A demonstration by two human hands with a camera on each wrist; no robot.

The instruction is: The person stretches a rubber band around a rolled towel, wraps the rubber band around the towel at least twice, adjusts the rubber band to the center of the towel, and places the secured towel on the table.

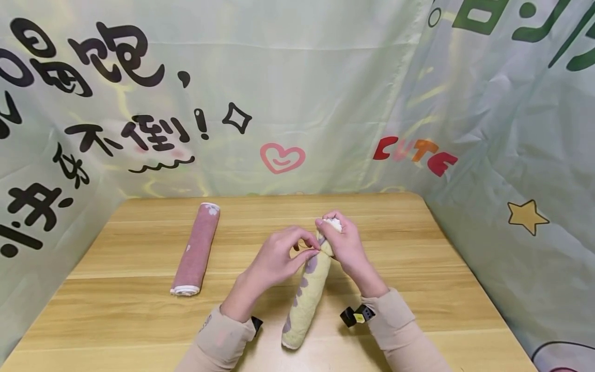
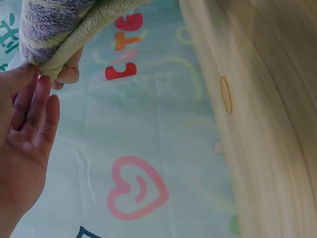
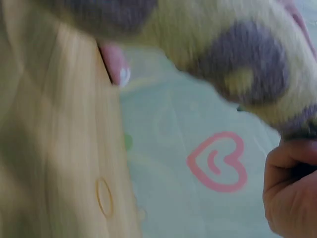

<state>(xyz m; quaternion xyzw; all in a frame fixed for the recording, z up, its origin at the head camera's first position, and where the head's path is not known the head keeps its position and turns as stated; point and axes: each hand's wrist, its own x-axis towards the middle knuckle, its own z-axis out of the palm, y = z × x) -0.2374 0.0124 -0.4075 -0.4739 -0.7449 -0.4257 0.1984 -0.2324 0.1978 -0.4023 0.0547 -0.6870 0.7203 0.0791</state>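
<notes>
A yellow rolled towel [image 1: 304, 305] with purple patches slants over the table, narrowed near its upper end by a thin rubber band [image 1: 327, 253]. My right hand [image 1: 345, 240] grips the roll's white-edged upper end, fingers curled round it. At the narrowed part, the thumb and fingertips of my left hand [image 1: 283, 256] pinch the band against the towel. The left wrist view shows these fingertips right at the towel [image 2: 54, 34], with the other fingers loosely bent. In the right wrist view the spotted roll [image 3: 242, 64] fills the top, and the left hand [image 3: 292, 191] appears at its narrow part.
A pink rolled towel [image 1: 197, 253] with white ends lies at the left of the wooden table [image 1: 116, 320]. A loose yellow rubber band [image 2: 226, 94] lies near the far edge. Printed cloth walls [image 1: 325, 103] stand behind and at both sides.
</notes>
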